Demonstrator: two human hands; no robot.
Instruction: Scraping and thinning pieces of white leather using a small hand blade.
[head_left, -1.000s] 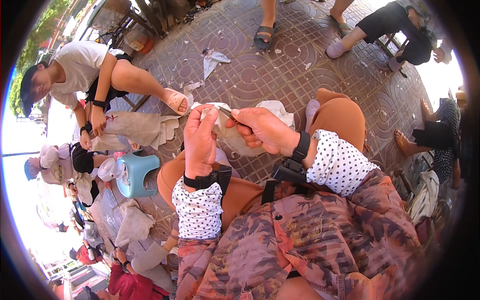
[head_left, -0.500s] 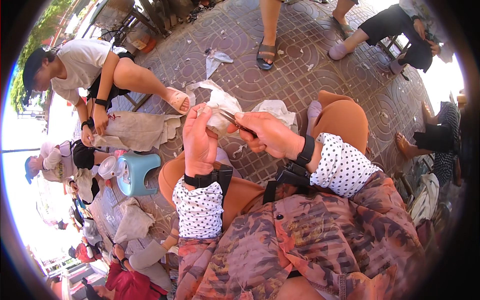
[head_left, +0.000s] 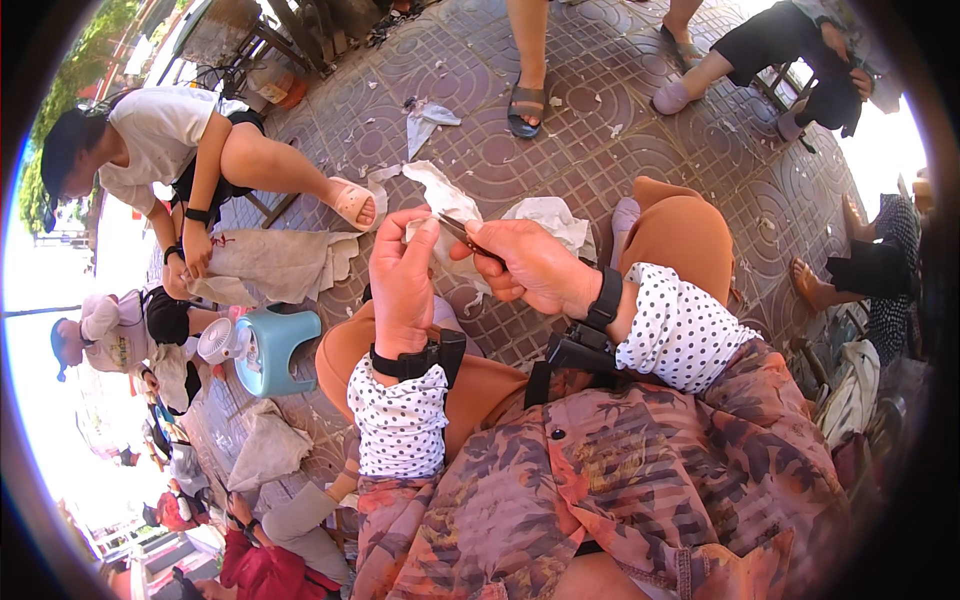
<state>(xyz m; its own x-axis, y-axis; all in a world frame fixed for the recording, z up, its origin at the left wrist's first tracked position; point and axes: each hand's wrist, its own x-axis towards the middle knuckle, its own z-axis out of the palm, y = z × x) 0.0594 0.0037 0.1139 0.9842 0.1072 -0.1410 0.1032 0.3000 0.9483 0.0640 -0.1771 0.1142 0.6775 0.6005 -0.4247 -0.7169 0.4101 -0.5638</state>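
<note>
My left hand (head_left: 403,280) is raised over my lap, with thumb and forefinger pinched together. What lies between those fingertips is too small to make out. My right hand (head_left: 545,262) grips a slim dark pointed tool (head_left: 487,256), tweezer-like in shape, its tip close to the left fingertips. A strip of white cloth (head_left: 438,185) shows just behind my hands; whether I hold part of it cannot be told. Another crumpled white cloth (head_left: 548,220) lies beyond my right hand, near my knee.
To the left a seated person (head_left: 165,140) handles a beige cloth (head_left: 275,265). Near it stand a light-blue stool (head_left: 272,352) and a small white fan (head_left: 216,340). Sandalled feet (head_left: 527,105) stand ahead on patterned paving (head_left: 470,130) strewn with scraps. Other people sit on both sides.
My hands stay nearly in place, the left shifting slightly right and down. The tool's tip remains by the left fingertips. The view has tilted a little.
</note>
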